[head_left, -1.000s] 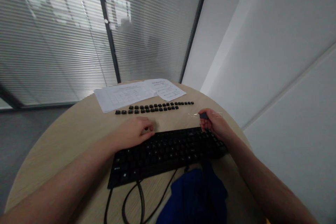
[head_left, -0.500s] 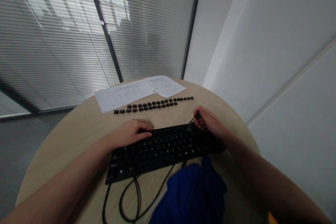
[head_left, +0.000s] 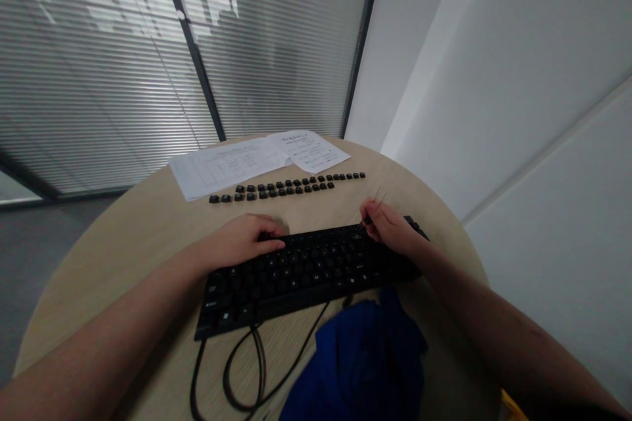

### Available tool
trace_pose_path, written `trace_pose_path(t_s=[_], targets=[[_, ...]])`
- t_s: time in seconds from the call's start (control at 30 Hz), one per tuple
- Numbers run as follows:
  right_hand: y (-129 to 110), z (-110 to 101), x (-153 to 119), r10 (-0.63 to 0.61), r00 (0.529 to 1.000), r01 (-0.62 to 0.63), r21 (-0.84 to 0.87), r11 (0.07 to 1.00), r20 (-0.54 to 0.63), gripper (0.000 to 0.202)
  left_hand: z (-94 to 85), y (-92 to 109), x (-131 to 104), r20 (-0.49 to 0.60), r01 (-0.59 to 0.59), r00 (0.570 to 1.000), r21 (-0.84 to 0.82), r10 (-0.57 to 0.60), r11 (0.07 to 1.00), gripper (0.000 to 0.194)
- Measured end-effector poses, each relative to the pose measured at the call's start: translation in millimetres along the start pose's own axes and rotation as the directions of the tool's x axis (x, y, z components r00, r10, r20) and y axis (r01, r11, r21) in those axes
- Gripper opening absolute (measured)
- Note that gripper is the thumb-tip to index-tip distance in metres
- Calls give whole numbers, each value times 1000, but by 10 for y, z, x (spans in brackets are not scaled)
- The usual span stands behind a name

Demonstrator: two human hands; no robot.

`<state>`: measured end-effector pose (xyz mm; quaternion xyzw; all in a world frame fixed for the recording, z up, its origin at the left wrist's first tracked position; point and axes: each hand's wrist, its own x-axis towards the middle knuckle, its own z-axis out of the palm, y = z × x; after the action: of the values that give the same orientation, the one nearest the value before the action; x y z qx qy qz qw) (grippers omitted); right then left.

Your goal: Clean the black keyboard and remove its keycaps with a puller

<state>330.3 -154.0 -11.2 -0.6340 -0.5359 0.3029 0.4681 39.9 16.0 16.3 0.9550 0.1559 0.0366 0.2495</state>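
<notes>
Wood-grain tabletop (head_left: 133,243), black plastic keyboard (head_left: 296,273), blue cloth (head_left: 355,368)

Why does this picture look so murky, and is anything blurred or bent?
In the head view, light seems to come mainly through the pale blinds; the keyboard is so dark that some keys merge, and a soft shadow lies beside the left hand. Print on the papers is too soft to read; the window frame leans, perhaps from camera tilt or lens.
</notes>
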Motion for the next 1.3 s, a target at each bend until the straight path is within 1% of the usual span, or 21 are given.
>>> trace_pose_path(t_s=[0.13,0.2,0.33,0.4,0.53,0.6,0.67,0.73,0.83,0.9,0.97,1.0,1.03,1.07,1.13,1.2,1.3], targets=[[22,-18,9,-25,999,30,-119,992,43,46,17,-23,11,-5,8,1000,1,-8,1000,25],[19,-23,6,-61,996,73,-184,980,69,44,21,-25,15,0,23,1000,18,-23,1000,25],[-30,-17,-24,-134,986,152,-215,965,98,38,23,-15,18,16,33,999,43,-33,999,26],[-77,-6,-40,-185,977,207,-260,943,108,34,26,-18,16,14,25,1000,34,-25,999,26],[-121,28,-43,-269,955,295,-349,889,124,30,33,-43,13,7,21,1000,26,-22,999,27],[-76,48,-39,-285,955,298,-344,890,89,32,31,-56,16,11,27,1000,31,-27,999,28],[5,68,-41,-270,963,257,-295,920,-4,36,26,-58,18,10,32,999,34,-32,999,29],[90,88,-47,-224,969,198,-211,957,-104,42,19,-45,18,6,35,999,30,-36,999,28],[157,112,-40,-164,972,152,-82,985,-168,46,11,-18,15,6,31,999,12,-31,999,26],[147,116,-13,-136,956,154,48,987,-260,47,11,-16,14,5,31,1000,9,-31,999,26],[111,107,24,-84,922,163,184,969,-377,47,12,-32,15,11,34,999,16,-34,999,26],[90,101,40,-59,908,167,229,959,-415,47,13,-41,16,16,33,999,23,-33,999,26],[68,97,51,-46,903,169,255,952,-426,47,12,-46,16,15,29,999,35,-29,999,27],[48,96,55,-47,909,171,266,949,-414,47,10,-42,13,1,21,1000,53,-21,998,27],[6,108,37,-67,930,176,278,944,-361,47,3,12,1,-65,4,998,93,2,996,29],[-45,140,-11,-82,952,171,290,942,-295,45,1,145,-22,-159,-13,987,115,31,993,33],[-152,214,-119,-89,979,144,310,940,-183,42,38,446,-62,-261,-65,961,108,91,992,33]])
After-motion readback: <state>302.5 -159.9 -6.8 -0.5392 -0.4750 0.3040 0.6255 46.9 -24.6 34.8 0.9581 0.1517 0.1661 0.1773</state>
